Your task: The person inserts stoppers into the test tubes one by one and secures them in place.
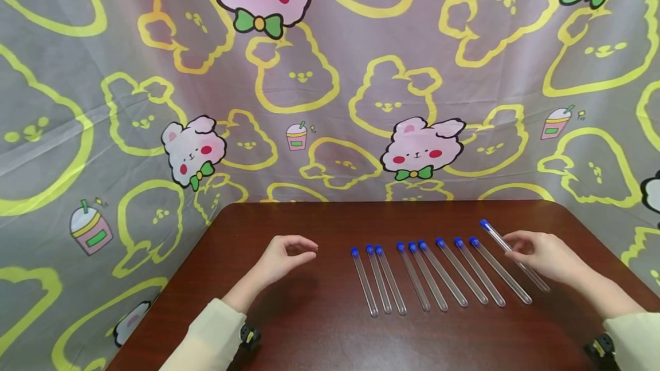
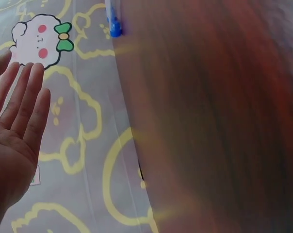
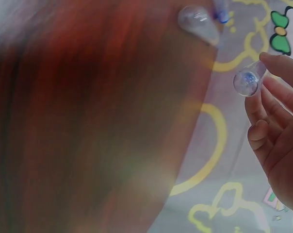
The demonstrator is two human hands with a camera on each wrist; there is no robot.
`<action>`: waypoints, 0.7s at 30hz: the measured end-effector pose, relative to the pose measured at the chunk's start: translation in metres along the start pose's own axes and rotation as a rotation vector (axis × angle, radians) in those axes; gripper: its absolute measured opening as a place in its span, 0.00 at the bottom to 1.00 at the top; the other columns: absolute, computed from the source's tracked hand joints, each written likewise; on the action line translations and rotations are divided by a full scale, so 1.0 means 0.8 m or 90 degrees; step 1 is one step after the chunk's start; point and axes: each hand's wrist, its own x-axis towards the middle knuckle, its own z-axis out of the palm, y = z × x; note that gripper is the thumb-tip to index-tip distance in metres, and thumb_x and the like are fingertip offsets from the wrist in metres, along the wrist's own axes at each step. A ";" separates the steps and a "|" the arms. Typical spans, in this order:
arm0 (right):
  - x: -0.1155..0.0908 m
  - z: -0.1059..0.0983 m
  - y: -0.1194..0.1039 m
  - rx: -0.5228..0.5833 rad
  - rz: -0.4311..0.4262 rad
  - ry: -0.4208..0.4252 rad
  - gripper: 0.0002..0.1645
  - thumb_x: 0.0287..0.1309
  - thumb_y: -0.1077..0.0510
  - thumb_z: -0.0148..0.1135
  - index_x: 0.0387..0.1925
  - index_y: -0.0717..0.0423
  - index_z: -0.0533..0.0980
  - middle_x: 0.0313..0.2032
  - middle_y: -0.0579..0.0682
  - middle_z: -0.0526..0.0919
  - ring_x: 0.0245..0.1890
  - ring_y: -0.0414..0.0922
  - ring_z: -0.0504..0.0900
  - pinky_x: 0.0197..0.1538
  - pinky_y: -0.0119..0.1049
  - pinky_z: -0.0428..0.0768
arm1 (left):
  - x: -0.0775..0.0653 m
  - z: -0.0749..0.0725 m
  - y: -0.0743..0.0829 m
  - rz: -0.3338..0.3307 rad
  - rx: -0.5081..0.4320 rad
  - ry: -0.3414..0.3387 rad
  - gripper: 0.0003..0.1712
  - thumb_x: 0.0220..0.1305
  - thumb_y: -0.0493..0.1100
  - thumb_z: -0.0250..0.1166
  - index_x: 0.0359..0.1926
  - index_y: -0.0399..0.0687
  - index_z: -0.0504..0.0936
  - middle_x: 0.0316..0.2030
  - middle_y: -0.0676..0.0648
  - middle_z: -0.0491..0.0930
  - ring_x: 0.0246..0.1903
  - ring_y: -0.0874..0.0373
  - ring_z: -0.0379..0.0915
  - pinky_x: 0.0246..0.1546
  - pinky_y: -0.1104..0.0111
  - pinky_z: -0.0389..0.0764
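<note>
On the right side, my right hand (image 1: 549, 255) pinches a clear test tube (image 1: 537, 279) with a blue cap between thumb and fingers. The tube slants, cap end far and to the left. Its rounded bottom (image 3: 246, 84) faces the camera in the right wrist view; whether it touches the table cannot be told. Several similar capped test tubes (image 1: 432, 279) lie in a row to the left, caps pointing away from me. Left of that row, my left hand (image 1: 282, 257) hovers with nothing in it, fingers (image 2: 21, 104) extended and thumb apart.
A dark reddish-brown wooden table (image 1: 319, 336) with rounded far corners bears the tubes. Behind and beside it hangs a grey curtain (image 1: 340, 125) printed with cartoon bears and cups. Within the row, a wider gap separates the three leftmost tubes from the others.
</note>
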 end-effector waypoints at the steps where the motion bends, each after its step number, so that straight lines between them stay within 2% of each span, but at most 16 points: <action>1: -0.001 0.001 0.004 -0.005 0.005 -0.005 0.18 0.49 0.61 0.73 0.42 0.64 0.80 0.23 0.37 0.78 0.20 0.31 0.70 0.24 0.33 0.68 | -0.001 -0.001 -0.001 -0.003 0.002 0.001 0.10 0.58 0.33 0.69 0.42 0.35 0.85 0.38 0.39 0.85 0.37 0.52 0.81 0.39 0.63 0.80; 6: -0.008 0.006 0.018 -0.012 0.038 -0.045 0.19 0.51 0.59 0.72 0.43 0.65 0.79 0.23 0.39 0.78 0.20 0.34 0.69 0.24 0.34 0.67 | -0.007 -0.007 -0.008 -0.008 0.017 0.008 0.10 0.58 0.33 0.70 0.42 0.36 0.85 0.39 0.39 0.85 0.38 0.54 0.81 0.40 0.63 0.80; 14: -0.014 0.007 0.025 -0.014 0.082 -0.095 0.20 0.50 0.59 0.73 0.44 0.65 0.79 0.22 0.40 0.76 0.20 0.38 0.69 0.24 0.35 0.67 | -0.010 -0.011 -0.013 -0.012 0.028 0.008 0.12 0.59 0.34 0.70 0.44 0.35 0.85 0.39 0.39 0.85 0.38 0.54 0.81 0.42 0.60 0.80; 21: -0.013 0.007 0.032 0.003 0.106 -0.129 0.21 0.51 0.60 0.71 0.44 0.70 0.77 0.22 0.43 0.76 0.20 0.41 0.72 0.22 0.36 0.69 | -0.013 -0.015 -0.017 0.000 0.039 0.016 0.11 0.58 0.34 0.70 0.43 0.38 0.85 0.38 0.40 0.85 0.37 0.57 0.80 0.41 0.63 0.79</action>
